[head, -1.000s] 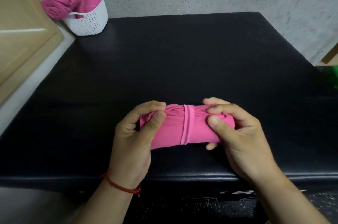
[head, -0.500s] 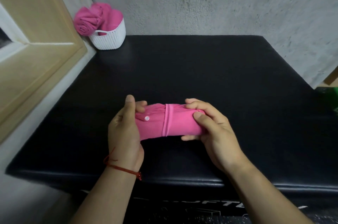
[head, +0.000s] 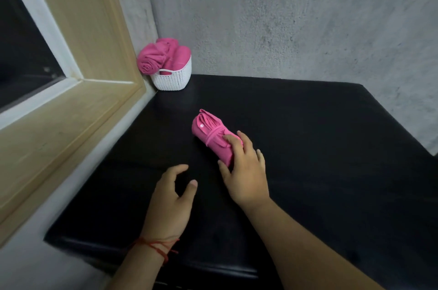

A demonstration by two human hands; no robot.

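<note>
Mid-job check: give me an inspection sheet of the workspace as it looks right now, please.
Surface: black padded top.
Job's things: pink roll, bound by a pink band, white button showing near its far end.
Clutter: only a white basket in the far left corner, holding more pink rolls.
Hands: right hand grips the roll's near end; left hand open, holding nothing.
Cables: nothing seen; a red string circles the left wrist.
Surroundings: wooden window frame at left, grey wall behind.

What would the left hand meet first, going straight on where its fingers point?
The left hand would likely graze the pink cloth roll at its far end, though depth is unclear.
</note>
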